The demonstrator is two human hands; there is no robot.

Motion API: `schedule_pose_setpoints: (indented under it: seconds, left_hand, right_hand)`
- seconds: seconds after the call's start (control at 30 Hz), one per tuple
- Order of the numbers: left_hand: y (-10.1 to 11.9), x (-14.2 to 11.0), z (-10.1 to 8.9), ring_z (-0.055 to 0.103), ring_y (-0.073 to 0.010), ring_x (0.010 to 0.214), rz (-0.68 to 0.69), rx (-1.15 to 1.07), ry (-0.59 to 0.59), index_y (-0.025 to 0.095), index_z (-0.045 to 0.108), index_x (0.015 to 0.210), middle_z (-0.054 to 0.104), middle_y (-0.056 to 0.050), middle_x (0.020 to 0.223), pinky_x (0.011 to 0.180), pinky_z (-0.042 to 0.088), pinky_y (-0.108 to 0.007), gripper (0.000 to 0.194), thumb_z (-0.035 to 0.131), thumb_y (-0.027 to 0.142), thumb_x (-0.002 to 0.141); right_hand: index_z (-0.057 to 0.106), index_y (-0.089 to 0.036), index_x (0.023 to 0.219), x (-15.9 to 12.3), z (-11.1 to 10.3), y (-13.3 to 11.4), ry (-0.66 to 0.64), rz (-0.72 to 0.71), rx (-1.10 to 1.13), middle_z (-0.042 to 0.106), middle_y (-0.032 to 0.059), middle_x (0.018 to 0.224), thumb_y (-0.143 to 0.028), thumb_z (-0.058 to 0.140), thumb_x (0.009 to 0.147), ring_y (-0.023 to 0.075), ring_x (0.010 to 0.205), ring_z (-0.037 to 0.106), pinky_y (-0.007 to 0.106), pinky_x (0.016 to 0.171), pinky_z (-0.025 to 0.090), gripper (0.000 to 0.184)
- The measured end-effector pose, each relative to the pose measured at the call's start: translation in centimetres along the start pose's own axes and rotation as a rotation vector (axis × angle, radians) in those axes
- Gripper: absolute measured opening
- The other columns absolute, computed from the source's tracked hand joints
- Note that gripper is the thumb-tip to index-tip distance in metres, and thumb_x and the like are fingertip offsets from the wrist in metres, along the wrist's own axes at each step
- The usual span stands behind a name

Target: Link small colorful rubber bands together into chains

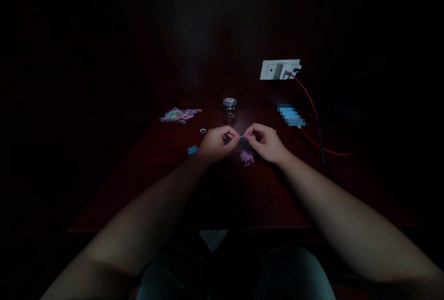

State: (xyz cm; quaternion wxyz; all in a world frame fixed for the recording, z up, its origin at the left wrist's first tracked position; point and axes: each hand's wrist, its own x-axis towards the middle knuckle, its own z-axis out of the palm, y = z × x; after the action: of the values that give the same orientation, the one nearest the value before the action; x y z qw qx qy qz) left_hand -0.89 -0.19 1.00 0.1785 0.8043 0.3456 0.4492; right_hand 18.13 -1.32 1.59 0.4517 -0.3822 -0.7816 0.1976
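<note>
My left hand [218, 143] and my right hand [265, 143] meet over the middle of the dark red table. Both are closed in a pinch, thumb against fingers. Between the fingertips runs a small pale rubber band [242, 136], gripped at each end. Just below my right hand lies a little heap of purple rubber bands [247, 156]. A heap of blue rubber bands [193, 150] rests left of my left hand, partly behind the wrist. One light blue ring-shaped band [203, 130] sits apart above that heap.
A mixed-colour pile of rubber bands [178, 115] lies at the back left. Behind my hands stands a small lidded clear jar [229, 107]. At the right, a phone [290, 115] is on a red cable [308, 94] running to a wall socket [268, 70].
</note>
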Motion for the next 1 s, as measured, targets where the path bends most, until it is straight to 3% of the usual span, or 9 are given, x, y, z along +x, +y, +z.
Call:
schedule_pose_setpoints:
  seconds: [0.3,0.67,1.0]
  left_hand:
    - [0.73,0.17,-0.31,0.061,-0.0121,0.073,0.021,0.018,0.045,0.017,0.066,0.083,0.069,-0.003,0.08,0.069,0.048,-0.025,0.011,0.057,0.023,0.083]
    - [0.43,0.17,0.17,0.062,-0.0125,0.075,0.007,-0.073,0.014,0.016,0.064,0.084,0.068,-0.003,0.081,0.07,0.049,-0.024,0.011,0.057,0.024,0.083]
    - [-0.13,0.01,0.33,0.063,-0.0148,0.076,0.004,0.006,-0.02,0.018,0.065,0.083,0.069,-0.003,0.083,0.069,0.05,-0.026,0.012,0.057,0.027,0.083]
  right_hand:
    - [0.059,-0.016,0.079,-0.05,0.08,0.26,-0.032,0.007,0.021,0.049,-0.0022,0.062,-0.026,0.057,0.081,0.0093,0.054,0.041,0.023,0.052,0.033,0.01]
    - [0.058,-0.016,0.075,-0.03,0.44,-0.11,-0.12,0.06,0.078,0.046,-0.0041,0.057,-0.024,0.057,0.079,0.0082,0.05,0.038,0.021,0.048,0.03,0.009]
    - [0.057,-0.017,0.078,-0.21,0.51,-0.26,-0.095,0.049,0.119,0.043,-0.0052,0.056,-0.027,0.058,0.081,0.0081,0.048,0.037,0.021,0.046,0.028,0.011]
